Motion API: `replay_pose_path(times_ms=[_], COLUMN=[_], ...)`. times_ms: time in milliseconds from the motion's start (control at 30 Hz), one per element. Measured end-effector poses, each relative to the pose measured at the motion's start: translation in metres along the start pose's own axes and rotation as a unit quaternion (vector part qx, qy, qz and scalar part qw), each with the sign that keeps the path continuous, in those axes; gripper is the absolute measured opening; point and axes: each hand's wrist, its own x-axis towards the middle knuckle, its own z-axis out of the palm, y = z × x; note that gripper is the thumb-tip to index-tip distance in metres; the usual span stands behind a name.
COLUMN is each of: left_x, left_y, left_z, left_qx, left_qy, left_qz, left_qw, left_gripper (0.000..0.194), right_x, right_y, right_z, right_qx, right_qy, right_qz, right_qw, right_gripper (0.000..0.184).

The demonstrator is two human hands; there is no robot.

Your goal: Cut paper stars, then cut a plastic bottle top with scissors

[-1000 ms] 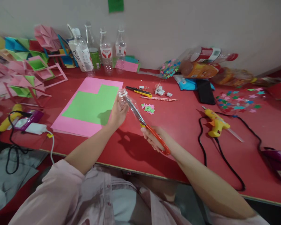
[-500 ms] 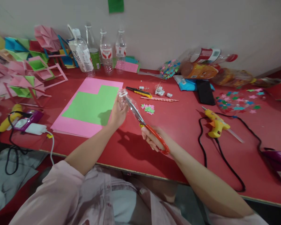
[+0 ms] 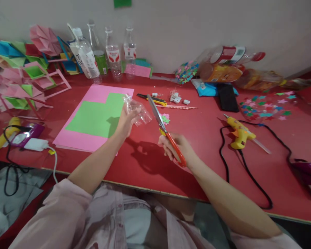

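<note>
My left hand is closed around a clear piece of plastic bottle, whose ridged part sticks out to the right over the red table. In my right hand are scissors with red handles; their blades look closed and point up and away, apart from the plastic. Behind the blades lie pink and green paper stars. Under and beyond my left hand rest a green sheet and pink sheets.
Several plastic bottles stand by the wall. A yellow cutter lies mid-table. To the right are a yellow glue gun with its black cord, a phone and star-covered plastic. Folded paper crafts fill the left.
The scissors have come away from the bottle piece, and their blades now point more upright. My left hand has turned the plastic and shifted slightly left. The view has moved a little.
</note>
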Motion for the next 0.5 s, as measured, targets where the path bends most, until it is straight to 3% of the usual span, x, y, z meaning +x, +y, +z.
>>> replay_pose_path(times_ms=[100, 233, 333, 500], left_x=[-0.01, -0.02, -0.025, -0.029], left_y=[0.003, 0.003, 0.001, 0.005], left_z=[0.011, 0.022, 0.027, 0.028], left_qx=[-0.016, -0.048, -0.029, -0.026], left_qy=[-0.041, -0.044, -0.055, -0.122], left_qz=[-0.036, -0.1, -0.101, -0.13], left_qw=[0.998, 0.993, 0.993, 0.984], left_gripper=[0.045, 0.049, 0.049, 0.053], right_x=[0.005, 0.012, 0.016, 0.021], right_y=[0.0, 0.002, 0.006, 0.016], right_z=[-0.003, -0.006, -0.005, -0.006], right_qx=[0.008, -0.022, -0.062, -0.121], right_qy=[0.038, 0.058, 0.083, 0.151], right_qz=[-0.014, -0.007, -0.004, -0.04], right_qw=[0.999, 0.998, 0.995, 0.98], right_gripper=[0.049, 0.049, 0.048, 0.034])
